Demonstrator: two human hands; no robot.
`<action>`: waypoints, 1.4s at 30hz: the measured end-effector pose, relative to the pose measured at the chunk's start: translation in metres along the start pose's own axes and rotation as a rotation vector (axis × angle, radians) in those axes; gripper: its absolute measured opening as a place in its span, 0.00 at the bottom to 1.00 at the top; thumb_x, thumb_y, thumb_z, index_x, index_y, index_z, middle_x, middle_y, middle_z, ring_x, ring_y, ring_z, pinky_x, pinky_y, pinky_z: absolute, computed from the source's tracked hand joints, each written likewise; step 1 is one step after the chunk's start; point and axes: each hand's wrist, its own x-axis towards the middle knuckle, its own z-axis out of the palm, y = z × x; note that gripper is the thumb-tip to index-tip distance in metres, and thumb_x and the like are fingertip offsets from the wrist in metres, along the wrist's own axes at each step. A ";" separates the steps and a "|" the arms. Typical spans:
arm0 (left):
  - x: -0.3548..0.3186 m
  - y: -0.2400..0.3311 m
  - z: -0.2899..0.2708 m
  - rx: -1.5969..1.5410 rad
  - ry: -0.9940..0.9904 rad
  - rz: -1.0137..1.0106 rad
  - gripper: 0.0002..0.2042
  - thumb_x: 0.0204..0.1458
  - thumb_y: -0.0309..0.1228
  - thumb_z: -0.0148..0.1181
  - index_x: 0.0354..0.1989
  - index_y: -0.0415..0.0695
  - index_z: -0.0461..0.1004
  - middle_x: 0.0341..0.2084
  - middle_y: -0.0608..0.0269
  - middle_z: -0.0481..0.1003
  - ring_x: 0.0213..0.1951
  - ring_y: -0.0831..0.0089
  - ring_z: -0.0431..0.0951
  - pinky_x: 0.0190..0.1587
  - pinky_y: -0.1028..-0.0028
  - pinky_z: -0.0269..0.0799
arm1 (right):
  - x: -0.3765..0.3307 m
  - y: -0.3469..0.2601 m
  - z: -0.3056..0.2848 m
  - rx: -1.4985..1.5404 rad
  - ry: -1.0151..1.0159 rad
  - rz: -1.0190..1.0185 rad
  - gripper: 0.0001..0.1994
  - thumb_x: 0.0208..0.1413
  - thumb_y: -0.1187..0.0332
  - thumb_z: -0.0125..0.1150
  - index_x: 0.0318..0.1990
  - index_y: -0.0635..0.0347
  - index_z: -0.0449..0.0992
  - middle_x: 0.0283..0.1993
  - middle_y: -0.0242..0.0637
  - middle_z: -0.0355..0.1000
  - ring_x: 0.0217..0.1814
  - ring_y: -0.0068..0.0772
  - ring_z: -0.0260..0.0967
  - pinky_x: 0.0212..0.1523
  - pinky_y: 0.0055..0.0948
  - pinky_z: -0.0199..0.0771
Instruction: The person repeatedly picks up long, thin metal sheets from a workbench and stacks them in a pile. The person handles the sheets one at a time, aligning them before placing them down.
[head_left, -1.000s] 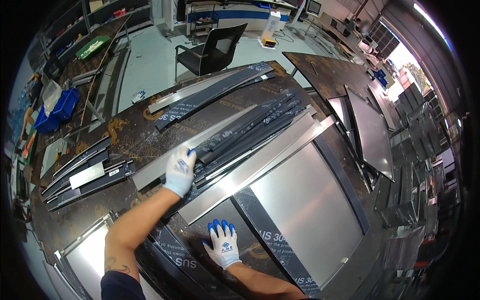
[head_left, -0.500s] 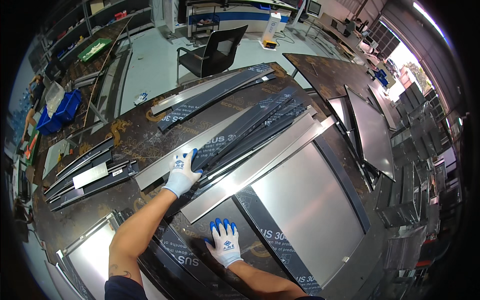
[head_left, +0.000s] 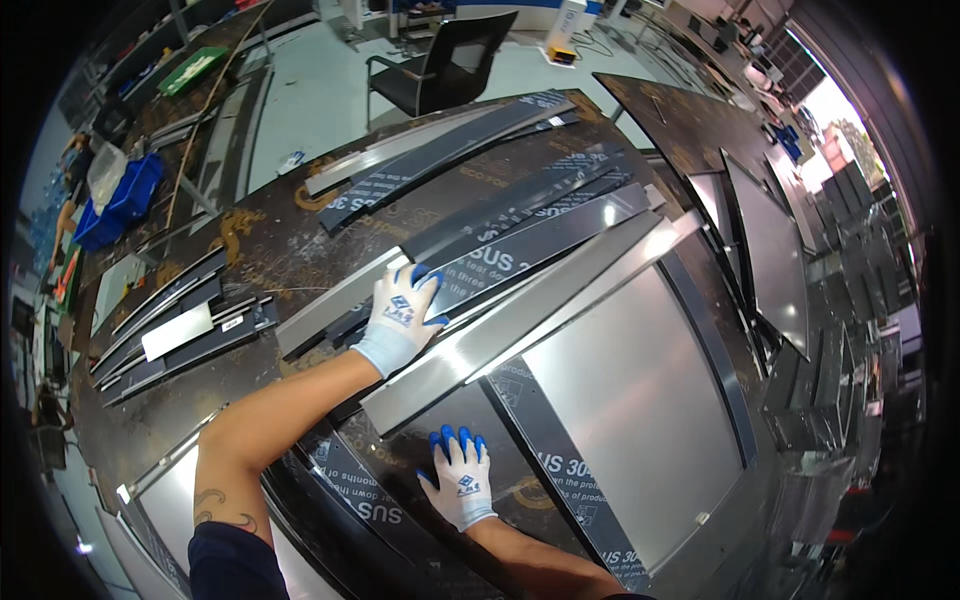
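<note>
My left hand (head_left: 396,318), in a white glove with blue fingertips, grips the near end of a long metal strip (head_left: 550,238) covered in dark printed film. Its thumb and fingers close on opposite edges. Several more dark strips lie under and beyond it, and a bare silver strip (head_left: 335,305) shows left of the hand. On the near side, long silver strips (head_left: 520,315) lie slantwise across a large brushed metal panel (head_left: 640,410). My right hand (head_left: 461,482), gloved alike, rests palm down with fingers spread on the dark tabletop (head_left: 405,445), left of the panel.
Short metal pieces (head_left: 190,335) lie at the table's left. More film-covered strips (head_left: 430,165) sit at the far edge, before a black chair (head_left: 440,65). Other panels (head_left: 765,260) lean at the right. A blue crate (head_left: 120,205) stands far left.
My left hand has moved right and slightly away, and the strip in it has shifted and turned, showing more of its printed face. The view has shifted a little; my right hand stays flat.
</note>
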 end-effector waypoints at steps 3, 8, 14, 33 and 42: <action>-0.005 -0.011 0.006 -0.194 -0.002 0.059 0.34 0.54 0.42 0.79 0.68 0.43 0.77 0.65 0.43 0.73 0.66 0.43 0.71 0.70 0.49 0.68 | -0.001 0.001 -0.001 -0.001 0.003 -0.012 0.37 0.67 0.48 0.67 0.76 0.63 0.72 0.82 0.56 0.62 0.85 0.68 0.55 0.83 0.68 0.48; 0.073 -0.104 0.013 -0.033 0.231 -0.183 0.35 0.59 0.45 0.73 0.72 0.42 0.74 0.72 0.38 0.69 0.73 0.40 0.69 0.77 0.48 0.63 | -0.001 0.001 0.000 -0.011 0.003 -0.028 0.36 0.68 0.47 0.65 0.75 0.62 0.73 0.82 0.54 0.63 0.85 0.66 0.55 0.83 0.69 0.48; 0.148 -0.190 0.007 0.158 -0.217 -0.625 0.61 0.47 0.62 0.81 0.86 0.49 0.56 0.79 0.49 0.66 0.79 0.47 0.65 0.77 0.53 0.65 | -0.001 0.003 0.002 0.008 0.030 -0.037 0.35 0.67 0.47 0.66 0.74 0.62 0.75 0.78 0.58 0.66 0.83 0.69 0.57 0.82 0.71 0.50; 0.057 -0.064 -0.007 -0.286 -0.106 -0.107 0.35 0.51 0.47 0.78 0.65 0.38 0.79 0.56 0.43 0.79 0.60 0.45 0.81 0.67 0.57 0.76 | -0.002 0.005 0.004 -0.040 -0.005 -0.026 0.35 0.71 0.44 0.61 0.75 0.59 0.74 0.78 0.55 0.69 0.84 0.67 0.58 0.83 0.71 0.49; 0.158 -0.114 -0.037 -0.493 -1.001 -0.040 0.38 0.64 0.61 0.69 0.71 0.44 0.78 0.60 0.51 0.83 0.61 0.59 0.81 0.69 0.64 0.73 | -0.007 0.010 0.012 -0.022 -0.012 -0.032 0.34 0.69 0.43 0.62 0.73 0.58 0.77 0.76 0.55 0.71 0.80 0.68 0.63 0.81 0.72 0.54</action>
